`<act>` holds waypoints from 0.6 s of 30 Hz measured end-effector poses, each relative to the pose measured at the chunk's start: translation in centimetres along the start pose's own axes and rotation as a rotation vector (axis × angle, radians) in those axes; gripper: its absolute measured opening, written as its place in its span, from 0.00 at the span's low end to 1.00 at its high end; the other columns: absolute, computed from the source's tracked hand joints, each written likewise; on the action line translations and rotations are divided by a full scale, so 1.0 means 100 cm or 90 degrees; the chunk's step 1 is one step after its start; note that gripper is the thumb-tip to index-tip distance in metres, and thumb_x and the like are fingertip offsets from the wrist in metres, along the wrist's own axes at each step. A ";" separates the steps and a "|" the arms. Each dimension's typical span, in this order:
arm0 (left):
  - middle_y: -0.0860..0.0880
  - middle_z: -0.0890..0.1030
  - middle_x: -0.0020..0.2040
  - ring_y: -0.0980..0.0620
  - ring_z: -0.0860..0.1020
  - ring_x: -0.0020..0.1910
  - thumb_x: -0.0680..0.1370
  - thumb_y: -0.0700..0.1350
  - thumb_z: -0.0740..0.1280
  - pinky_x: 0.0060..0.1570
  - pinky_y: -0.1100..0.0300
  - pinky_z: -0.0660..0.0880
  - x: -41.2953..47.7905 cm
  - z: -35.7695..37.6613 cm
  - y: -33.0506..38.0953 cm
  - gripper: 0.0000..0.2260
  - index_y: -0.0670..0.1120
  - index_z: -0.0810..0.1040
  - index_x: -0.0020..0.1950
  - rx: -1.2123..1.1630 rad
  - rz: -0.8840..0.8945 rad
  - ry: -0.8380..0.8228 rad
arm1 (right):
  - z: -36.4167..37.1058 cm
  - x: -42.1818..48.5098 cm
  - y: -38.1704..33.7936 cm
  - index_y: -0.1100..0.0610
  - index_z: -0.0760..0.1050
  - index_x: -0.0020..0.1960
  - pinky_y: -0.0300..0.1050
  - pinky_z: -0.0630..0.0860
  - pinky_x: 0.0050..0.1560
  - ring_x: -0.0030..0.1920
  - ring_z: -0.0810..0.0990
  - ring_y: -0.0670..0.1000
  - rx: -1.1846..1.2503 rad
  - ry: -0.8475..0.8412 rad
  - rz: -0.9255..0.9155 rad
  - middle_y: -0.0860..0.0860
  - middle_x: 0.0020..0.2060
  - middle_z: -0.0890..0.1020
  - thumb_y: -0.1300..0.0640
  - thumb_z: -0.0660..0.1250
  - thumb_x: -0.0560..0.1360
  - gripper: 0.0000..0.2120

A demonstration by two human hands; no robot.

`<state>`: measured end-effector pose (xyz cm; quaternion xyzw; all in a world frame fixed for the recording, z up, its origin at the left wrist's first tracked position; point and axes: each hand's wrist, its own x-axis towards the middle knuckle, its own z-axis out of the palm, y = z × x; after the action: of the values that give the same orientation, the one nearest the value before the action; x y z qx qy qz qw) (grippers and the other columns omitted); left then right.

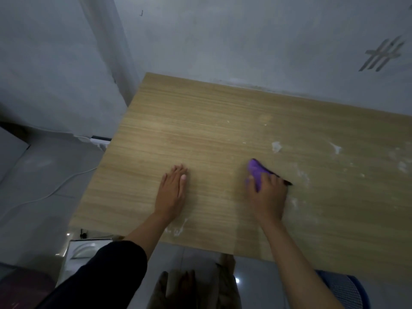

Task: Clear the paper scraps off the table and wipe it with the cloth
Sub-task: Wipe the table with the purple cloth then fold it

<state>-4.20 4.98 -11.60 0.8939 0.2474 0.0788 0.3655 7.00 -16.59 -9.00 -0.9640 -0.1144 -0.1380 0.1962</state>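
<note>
A light wooden table [200, 121] fills the middle of the head view. My right hand [268, 197] grips a bunched purple cloth [257, 171] and presses it on the tabletop. My left hand [172, 190] rests flat on the wood, fingers straight, holding nothing. White smears and small paper bits [276, 146] lie right of the cloth, with more white smears [335, 148] towards the right edge. Another white streak [179, 229] sits near the front edge by my left forearm.
A grey wall [245, 41] runs behind the table. To the left, a white cable [55, 189] trails over the grey floor. A white box-like object [80, 253] stands below the table's front left corner. A blue mesh basket [343, 288] is at the lower right.
</note>
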 end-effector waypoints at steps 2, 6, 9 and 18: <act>0.50 0.63 0.74 0.55 0.55 0.75 0.78 0.52 0.44 0.73 0.57 0.47 -0.005 0.001 0.005 0.25 0.46 0.64 0.72 -0.015 0.008 -0.006 | 0.006 -0.028 -0.041 0.61 0.74 0.37 0.55 0.71 0.48 0.45 0.76 0.61 0.053 -0.055 -0.139 0.61 0.38 0.78 0.49 0.62 0.71 0.14; 0.48 0.64 0.74 0.54 0.56 0.74 0.79 0.51 0.46 0.74 0.55 0.48 -0.008 0.001 0.007 0.23 0.44 0.64 0.71 -0.045 0.011 -0.016 | 0.021 -0.075 -0.049 0.56 0.74 0.54 0.54 0.61 0.71 0.70 0.64 0.53 0.116 -0.245 -0.260 0.53 0.65 0.73 0.46 0.58 0.74 0.16; 0.49 0.64 0.74 0.54 0.56 0.75 0.81 0.50 0.47 0.73 0.56 0.48 -0.010 -0.003 0.004 0.22 0.44 0.65 0.71 -0.048 0.003 -0.018 | 0.014 -0.066 -0.003 0.55 0.73 0.56 0.53 0.63 0.70 0.69 0.66 0.52 0.126 -0.196 -0.168 0.52 0.67 0.72 0.44 0.59 0.74 0.18; 0.47 0.65 0.73 0.52 0.57 0.74 0.79 0.51 0.45 0.74 0.53 0.50 -0.019 -0.004 0.001 0.24 0.44 0.66 0.70 -0.059 -0.007 0.009 | -0.012 -0.045 0.006 0.60 0.75 0.49 0.54 0.72 0.51 0.51 0.76 0.61 0.072 -0.080 -0.029 0.59 0.49 0.80 0.44 0.56 0.73 0.20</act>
<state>-5.95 4.20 -11.20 0.8740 0.2511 0.0942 0.4052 2.69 -18.35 -9.58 -0.9553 -0.1562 -0.0750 0.2397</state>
